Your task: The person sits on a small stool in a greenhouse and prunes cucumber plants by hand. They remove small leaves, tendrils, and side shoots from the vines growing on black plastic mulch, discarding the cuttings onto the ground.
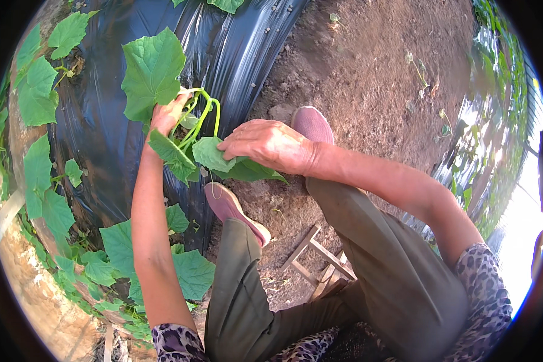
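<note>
My left hand (169,111) is at the stems of a leafy green vine plant (203,118), which looks like a cucumber plant. Its fingers are partly hidden behind a large leaf (153,74), so their grip is not clear. To the right, my right hand (264,145) pinches a smaller, pale green leaf (210,154) between thumb and fingers. Another leaf (251,171) spreads below that hand, and a folded leaf (172,153) hangs beside my left wrist. A thin tendril curls down over my shoe.
Black plastic mulch film (104,135) covers the bed, with more vine plants (38,90) along its left side. Bare soil (380,68) lies to the right. My pink shoes (313,123) stand by the film's edge, and a small wooden stool (319,253) is behind them.
</note>
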The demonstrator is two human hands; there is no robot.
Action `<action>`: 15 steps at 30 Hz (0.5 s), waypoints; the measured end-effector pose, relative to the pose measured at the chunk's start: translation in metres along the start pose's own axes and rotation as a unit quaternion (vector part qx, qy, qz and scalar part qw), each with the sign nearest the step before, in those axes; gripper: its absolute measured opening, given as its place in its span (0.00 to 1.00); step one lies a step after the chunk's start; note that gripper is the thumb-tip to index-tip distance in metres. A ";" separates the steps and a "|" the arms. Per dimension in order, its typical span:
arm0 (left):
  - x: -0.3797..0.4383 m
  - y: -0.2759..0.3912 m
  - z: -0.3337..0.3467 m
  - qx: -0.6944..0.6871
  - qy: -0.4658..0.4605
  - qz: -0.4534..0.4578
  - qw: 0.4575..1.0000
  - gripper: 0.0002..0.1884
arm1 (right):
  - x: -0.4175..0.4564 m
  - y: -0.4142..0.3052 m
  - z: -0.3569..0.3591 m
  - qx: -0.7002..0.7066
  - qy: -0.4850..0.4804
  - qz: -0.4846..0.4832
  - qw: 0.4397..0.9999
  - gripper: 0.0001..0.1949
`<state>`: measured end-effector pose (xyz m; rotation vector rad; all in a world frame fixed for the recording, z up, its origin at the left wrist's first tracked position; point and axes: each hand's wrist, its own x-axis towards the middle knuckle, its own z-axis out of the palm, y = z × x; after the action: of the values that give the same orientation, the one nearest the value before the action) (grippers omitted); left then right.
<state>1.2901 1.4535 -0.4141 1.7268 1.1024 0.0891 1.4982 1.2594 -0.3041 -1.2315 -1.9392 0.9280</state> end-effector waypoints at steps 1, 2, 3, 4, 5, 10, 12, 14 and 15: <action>0.004 -0.034 -0.015 0.066 0.044 0.046 0.996 0.14 | 0.007 -0.004 0.002 0.006 -0.001 -0.010 1.000 0.14; 0.007 -0.049 -0.022 0.113 0.058 0.058 0.990 0.13 | 0.009 -0.005 0.004 0.008 -0.004 -0.010 1.000 0.14; 0.008 -0.048 -0.023 0.106 0.045 0.060 0.992 0.12 | 0.007 -0.006 0.004 0.006 -0.007 -0.005 1.000 0.14; 0.009 -0.044 -0.025 0.099 0.033 0.063 0.993 0.12 | 0.006 -0.005 0.003 0.007 -0.005 -0.005 1.000 0.14; 0.008 -0.041 -0.024 0.107 0.018 0.054 0.993 0.12 | 0.005 -0.004 0.002 0.009 -0.003 -0.007 1.000 0.14; 0.002 -0.029 -0.024 0.208 -0.036 -0.016 0.977 0.15 | 0.005 -0.006 0.004 0.013 0.002 -0.016 1.000 0.14; -0.002 -0.040 -0.027 0.266 -0.030 -0.031 0.963 0.20 | 0.010 -0.009 0.004 0.020 0.001 -0.023 1.000 0.14; -0.011 -0.020 -0.019 0.298 -0.040 0.034 0.953 0.20 | 0.006 -0.008 0.001 0.009 0.000 -0.016 1.000 0.14; -0.005 -0.018 -0.019 0.318 -0.096 -0.012 0.943 0.21 | 0.006 -0.008 0.001 0.005 0.000 -0.015 1.000 0.13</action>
<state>1.2654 1.4643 -0.4174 2.2304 1.0709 -0.4934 1.4918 1.2620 -0.2970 -1.1937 -1.9467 0.9216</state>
